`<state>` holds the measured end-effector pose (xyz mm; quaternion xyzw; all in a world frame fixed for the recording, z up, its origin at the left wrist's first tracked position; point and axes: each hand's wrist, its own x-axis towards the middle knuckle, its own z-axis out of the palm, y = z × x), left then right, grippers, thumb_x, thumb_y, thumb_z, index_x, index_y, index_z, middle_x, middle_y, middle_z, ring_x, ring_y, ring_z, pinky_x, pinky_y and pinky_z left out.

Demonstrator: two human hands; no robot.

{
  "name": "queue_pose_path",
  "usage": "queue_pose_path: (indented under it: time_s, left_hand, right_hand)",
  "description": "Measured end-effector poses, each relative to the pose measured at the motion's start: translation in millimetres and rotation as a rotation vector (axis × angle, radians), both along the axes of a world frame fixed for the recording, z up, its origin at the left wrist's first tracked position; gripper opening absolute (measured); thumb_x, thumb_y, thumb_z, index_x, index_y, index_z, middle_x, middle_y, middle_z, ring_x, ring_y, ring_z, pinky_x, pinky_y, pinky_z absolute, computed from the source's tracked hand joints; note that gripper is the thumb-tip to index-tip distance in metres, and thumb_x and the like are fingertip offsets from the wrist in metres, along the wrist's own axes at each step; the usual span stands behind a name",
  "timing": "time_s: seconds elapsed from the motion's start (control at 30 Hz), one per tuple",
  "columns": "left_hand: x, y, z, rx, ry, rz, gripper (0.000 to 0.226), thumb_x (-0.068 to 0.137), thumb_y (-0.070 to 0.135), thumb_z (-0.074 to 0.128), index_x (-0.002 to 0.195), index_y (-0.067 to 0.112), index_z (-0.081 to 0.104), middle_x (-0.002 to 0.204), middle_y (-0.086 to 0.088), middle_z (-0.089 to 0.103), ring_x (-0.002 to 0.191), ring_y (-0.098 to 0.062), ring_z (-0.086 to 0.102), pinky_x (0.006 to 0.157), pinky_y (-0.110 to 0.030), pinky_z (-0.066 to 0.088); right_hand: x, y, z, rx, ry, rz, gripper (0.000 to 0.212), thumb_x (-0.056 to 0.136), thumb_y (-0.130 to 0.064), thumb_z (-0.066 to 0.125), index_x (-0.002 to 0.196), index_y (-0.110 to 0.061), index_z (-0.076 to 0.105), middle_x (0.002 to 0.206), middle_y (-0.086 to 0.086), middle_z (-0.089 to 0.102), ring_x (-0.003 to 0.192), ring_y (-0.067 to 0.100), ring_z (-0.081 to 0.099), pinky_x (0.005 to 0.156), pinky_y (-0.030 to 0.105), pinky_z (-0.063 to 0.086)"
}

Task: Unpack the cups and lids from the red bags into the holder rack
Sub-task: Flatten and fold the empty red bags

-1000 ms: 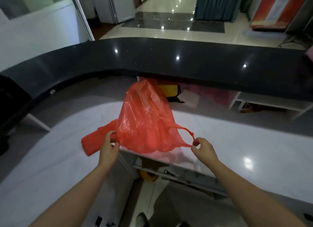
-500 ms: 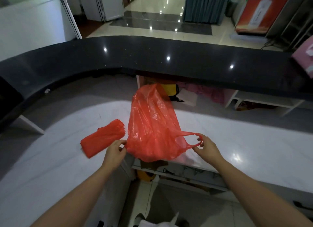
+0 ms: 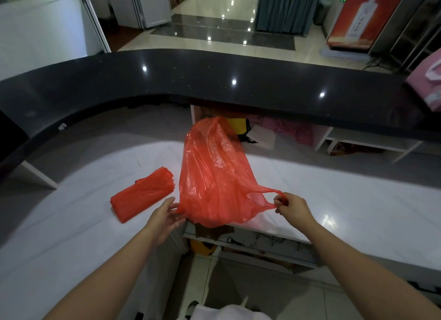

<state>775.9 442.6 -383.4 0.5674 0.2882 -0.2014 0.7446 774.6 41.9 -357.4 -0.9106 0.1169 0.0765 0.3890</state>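
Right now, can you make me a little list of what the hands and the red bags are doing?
left hand: fingers fairly straight, touching the bag's left edge
right hand: pinches one handle loop
open red plastic bag: puffed up, held between the hands above the counter edge
folded red bags: flat stack lying on the white counter, left of the open bag
cups, lids, rack: none in view
behind: curved black counter top
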Motion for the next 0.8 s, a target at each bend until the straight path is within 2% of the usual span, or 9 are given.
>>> queue_pose_path:
  time_s: [0.13, 0.23, 0.37, 0.47, 0.63, 0.73, 0.8]
  left_hand:
    - [8, -3, -1, 0.035, -0.031, -0.017, 0.026, 0.095, 0.028, 0.069, 0.113, 0.009, 0.073, 0.109, -0.008, 0.076, 0.101, -0.023, 0.072, 0.075, -0.03, 0.06]
    - [11, -5, -2, 0.079, -0.001, 0.011, 0.018, 0.097, 0.019, 0.066, 0.11, 0.009, 0.073, 0.102, -0.011, 0.077, 0.085, -0.02, 0.073, 0.067, -0.029, 0.056]
    - [14, 2, -3, 0.256, -0.01, 0.012, 0.013, 0.095, 0.018, 0.068, 0.106, 0.016, 0.075, 0.095, -0.009, 0.077, 0.078, -0.022, 0.064, 0.062, -0.03, 0.048]
    - [18, 16, -3, 0.339, -0.037, 0.154, 0.014, 0.095, 0.008, 0.066, 0.106, 0.009, 0.073, 0.086, -0.011, 0.071, 0.068, -0.019, 0.055, 0.058, -0.029, 0.044]
    - [20, 28, 5, 0.292, -0.073, 0.333, 0.018, 0.094, -0.003, 0.063, 0.109, 0.006, 0.067, 0.089, -0.009, 0.067, 0.072, -0.017, 0.059, 0.067, -0.026, 0.051]
    - [17, 30, 4, 0.281, -0.068, 0.294, 0.01, 0.095, -0.001, 0.064, 0.103, 0.004, 0.068, 0.083, -0.01, 0.064, 0.068, -0.018, 0.056, 0.06, -0.025, 0.051]
    - [12, 30, 2, 0.248, -0.041, 0.213, 0.006, 0.096, 0.006, 0.065, 0.1, 0.004, 0.068, 0.083, -0.012, 0.063, 0.07, -0.02, 0.056, 0.059, -0.027, 0.051]
  right_hand:
    - [1, -1, 2, 0.008, 0.002, 0.001, 0.015, 0.096, -0.012, 0.057, 0.089, -0.018, 0.068, 0.076, -0.002, 0.072, 0.072, 0.008, 0.07, 0.07, 0.022, 0.049]
    - [2, -3, 1, -0.005, -0.006, 0.016, 0.015, 0.095, -0.013, 0.058, 0.088, -0.021, 0.068, 0.077, -0.005, 0.072, 0.077, 0.01, 0.068, 0.072, 0.024, 0.05]
    - [3, -12, -5, -0.032, -0.013, -0.003, 0.018, 0.097, -0.02, 0.056, 0.087, -0.022, 0.071, 0.084, -0.005, 0.07, 0.081, 0.012, 0.063, 0.07, 0.027, 0.049]
    - [3, -28, -13, -0.046, 0.009, -0.066, 0.028, 0.102, -0.02, 0.048, 0.091, -0.017, 0.073, 0.092, 0.0, 0.07, 0.085, 0.017, 0.062, 0.07, 0.03, 0.044]
    - [0, -49, -26, -0.042, 0.093, -0.165, 0.033, 0.103, -0.018, 0.042, 0.088, -0.014, 0.071, 0.093, 0.01, 0.071, 0.083, 0.025, 0.062, 0.072, 0.035, 0.048]
    - [-2, -51, -29, -0.017, 0.104, -0.215, 0.024, 0.101, -0.018, 0.046, 0.096, -0.014, 0.069, 0.098, 0.01, 0.071, 0.082, 0.021, 0.06, 0.068, 0.031, 0.047]
    - [-3, -49, -25, -0.005, 0.068, -0.203, 0.015, 0.099, -0.022, 0.053, 0.105, -0.018, 0.066, 0.103, 0.003, 0.068, 0.084, 0.018, 0.061, 0.065, 0.028, 0.046]
